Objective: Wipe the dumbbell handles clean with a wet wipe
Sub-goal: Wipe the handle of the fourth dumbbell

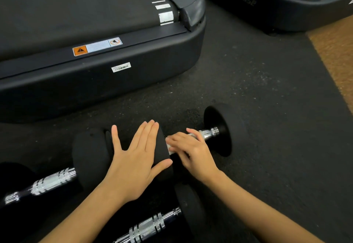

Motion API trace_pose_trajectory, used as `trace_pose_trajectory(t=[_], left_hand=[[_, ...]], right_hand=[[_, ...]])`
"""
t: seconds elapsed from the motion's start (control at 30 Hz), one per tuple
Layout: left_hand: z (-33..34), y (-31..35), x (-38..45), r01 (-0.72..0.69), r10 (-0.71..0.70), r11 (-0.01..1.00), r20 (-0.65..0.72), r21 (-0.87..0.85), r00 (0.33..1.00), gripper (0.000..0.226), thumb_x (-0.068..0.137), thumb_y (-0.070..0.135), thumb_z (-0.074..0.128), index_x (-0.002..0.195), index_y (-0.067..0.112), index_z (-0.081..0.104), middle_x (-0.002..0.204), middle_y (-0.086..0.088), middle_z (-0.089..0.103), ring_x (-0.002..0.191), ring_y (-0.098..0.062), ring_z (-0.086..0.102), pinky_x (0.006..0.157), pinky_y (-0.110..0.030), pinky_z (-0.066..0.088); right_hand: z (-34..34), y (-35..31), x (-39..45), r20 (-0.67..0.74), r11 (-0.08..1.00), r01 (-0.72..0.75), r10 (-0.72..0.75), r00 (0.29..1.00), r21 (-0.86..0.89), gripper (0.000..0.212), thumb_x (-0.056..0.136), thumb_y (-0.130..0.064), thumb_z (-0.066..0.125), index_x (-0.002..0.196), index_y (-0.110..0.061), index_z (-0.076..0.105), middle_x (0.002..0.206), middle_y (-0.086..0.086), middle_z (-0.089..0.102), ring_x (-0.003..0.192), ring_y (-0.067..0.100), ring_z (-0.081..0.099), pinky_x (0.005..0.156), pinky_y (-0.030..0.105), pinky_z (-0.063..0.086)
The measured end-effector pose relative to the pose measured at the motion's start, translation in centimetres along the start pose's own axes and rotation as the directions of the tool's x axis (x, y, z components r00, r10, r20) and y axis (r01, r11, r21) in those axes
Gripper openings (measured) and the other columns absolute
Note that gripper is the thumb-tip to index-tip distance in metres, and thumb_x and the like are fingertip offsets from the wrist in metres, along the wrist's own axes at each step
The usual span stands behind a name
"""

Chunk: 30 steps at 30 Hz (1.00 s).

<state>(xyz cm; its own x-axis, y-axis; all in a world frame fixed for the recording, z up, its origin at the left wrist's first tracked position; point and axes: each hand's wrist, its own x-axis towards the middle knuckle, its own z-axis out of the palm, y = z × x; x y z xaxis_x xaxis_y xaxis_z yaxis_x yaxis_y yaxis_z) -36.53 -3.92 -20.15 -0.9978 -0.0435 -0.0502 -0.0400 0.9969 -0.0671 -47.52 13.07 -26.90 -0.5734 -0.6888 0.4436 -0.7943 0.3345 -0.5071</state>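
Note:
A black dumbbell lies on the floor with its chrome handle [209, 133] running between a near weight head [162, 147] and a far head [219, 128]. My left hand [133, 158] rests flat, fingers spread, on the near head. My right hand [193, 153] is closed over the handle, pressing a white wet wipe [170, 145] against it; most of the wipe is hidden under the fingers. Two more dumbbells lie closer to me, one with a chrome handle [51, 181] at the left, the other with a handle [150, 227] at the bottom.
A black treadmill deck [95, 82] stands just beyond the dumbbells at the left, and a second one [277, 10] at the back right. The floor is dark rubber matting [267, 99], with a tan strip [336, 55] at the right edge.

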Motion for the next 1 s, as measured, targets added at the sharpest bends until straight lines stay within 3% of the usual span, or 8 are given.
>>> trace_pose_trajectory(t=[0.1, 0.2, 0.27, 0.4, 0.57, 1.0], left_hand=[[0.0, 0.0, -0.1, 0.006, -0.006, 1.0, 0.001, -0.011, 1.0, 0.086, 0.095, 0.069, 0.018, 0.153, 0.005, 0.029, 0.159, -0.01, 0.034, 0.145, -0.022, 0.033, 0.105, -0.078, 0.021], [0.1, 0.1, -0.2, 0.012, -0.012, 1.0, -0.001, -0.015, 1.0, 0.087, 0.096, 0.069, 0.016, 0.154, 0.005, 0.026, 0.16, -0.009, 0.031, 0.146, -0.022, 0.031, 0.106, -0.078, 0.02], [0.2, 0.1, -0.1, 0.012, -0.012, 1.0, 0.001, -0.017, 1.0, 0.087, 0.096, 0.069, 0.016, 0.154, 0.005, 0.026, 0.16, -0.01, 0.032, 0.146, -0.022, 0.031, 0.106, -0.078, 0.02], [0.1, -0.1, 0.1, 0.011, -0.011, 1.0, 0.011, -0.02, 1.0, 0.086, 0.096, 0.07, 0.015, 0.153, 0.006, 0.026, 0.159, -0.009, 0.033, 0.146, -0.022, 0.032, 0.105, -0.078, 0.02], [0.2, 0.0, 0.0, 0.018, -0.018, 1.0, 0.011, -0.02, 1.0, 0.087, 0.096, 0.07, 0.014, 0.154, 0.007, 0.024, 0.16, -0.009, 0.031, 0.147, -0.021, 0.03, 0.106, -0.078, 0.02], [0.2, 0.0, -0.2, 0.013, -0.014, 1.0, -0.003, -0.025, 1.0, 0.086, 0.094, 0.069, 0.02, 0.154, 0.006, 0.027, 0.16, -0.009, 0.032, 0.146, -0.022, 0.031, 0.105, -0.078, 0.021]], right_hand=[[-0.4, 1.7, -1.3, -0.064, 0.993, 0.111, -0.113, 0.992, -0.026, 0.034, 0.087, -0.004, 0.069, 0.117, -0.019, 0.07, 0.127, -0.008, 0.065, 0.124, 0.006, 0.055, 0.111, 0.041, 0.029], [-1.1, 2.2, -0.6, -0.111, 0.999, 0.023, -0.026, 0.994, -0.026, 0.025, 0.088, -0.013, 0.07, 0.111, -0.023, 0.073, 0.118, -0.012, 0.069, 0.117, 0.002, 0.059, 0.112, 0.042, 0.027], [-0.7, 1.2, 0.5, -0.072, 0.999, -0.036, 0.036, 0.997, 0.008, 0.023, 0.086, -0.015, 0.07, 0.108, -0.023, 0.074, 0.112, -0.013, 0.071, 0.111, 0.001, 0.061, 0.114, 0.038, 0.027], [-0.1, 0.3, 0.0, 0.014, 0.997, 0.003, -0.004, 1.0, 0.078, 0.032, 0.083, -0.004, 0.066, 0.111, -0.019, 0.073, 0.119, -0.008, 0.069, 0.12, 0.004, 0.057, 0.116, 0.029, 0.022], [-1.1, 1.2, 0.9, -0.003, 0.993, -0.006, 0.007, 1.0, 0.122, 0.024, 0.083, -0.003, 0.069, 0.1, -0.018, 0.077, 0.112, -0.007, 0.073, 0.112, 0.004, 0.063, 0.117, 0.039, 0.024], [-0.9, 0.9, -0.8, -0.011, 0.987, 0.089, -0.089, 0.996, 0.132, 0.028, 0.082, 0.003, 0.066, 0.103, -0.013, 0.076, 0.118, -0.002, 0.071, 0.12, 0.006, 0.059, 0.117, 0.041, 0.027]])
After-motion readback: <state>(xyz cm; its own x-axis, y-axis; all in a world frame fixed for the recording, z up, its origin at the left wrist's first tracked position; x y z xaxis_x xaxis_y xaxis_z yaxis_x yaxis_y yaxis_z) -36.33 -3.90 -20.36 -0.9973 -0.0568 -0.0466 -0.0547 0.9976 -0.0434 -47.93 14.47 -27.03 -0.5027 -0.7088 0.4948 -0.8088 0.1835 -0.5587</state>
